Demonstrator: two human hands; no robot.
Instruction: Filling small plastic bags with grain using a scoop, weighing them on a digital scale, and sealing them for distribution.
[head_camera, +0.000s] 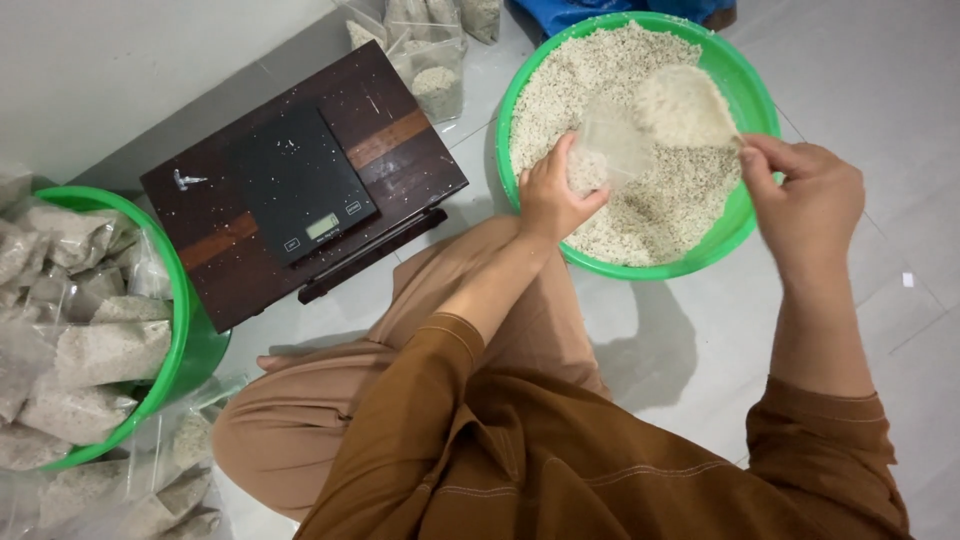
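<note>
Right now the biggest thing in play is the green basin (752, 95) on the tiled floor (880, 330), heaped with pale grain (650, 200), sitting straight ahead of the seated person and slightly to their right. Over the grain the right hand (808, 200) holds a loaded scoop (685, 105), fingers closed around the handle end at the basin's right rim; scoop's long axis runs from that hand up-left, its bowl pointing at the bag mouth. Left hand (552, 195) grips a clear plastic bag (610, 145), fingers curled and pinching its lower part, thumb on the near side, the open mouth facing up-right toward the scoop. Scoop tip is just beside the bag opening, touching or nearly, cannot tell which. Bag is nearer the left hand, scoop nearer the right, both above the basin centre, nothing standing between them. Left of the basin, a dark wooden board (400, 160) carries a black digital scale (300, 180), pan bare except for a few stray grains; well apart from both hands, left arm closer to it. Far left, a second green basin (185, 330) holds filled clear bags (95, 350), more bags (435, 60) lie beyond the board at the top.
</note>
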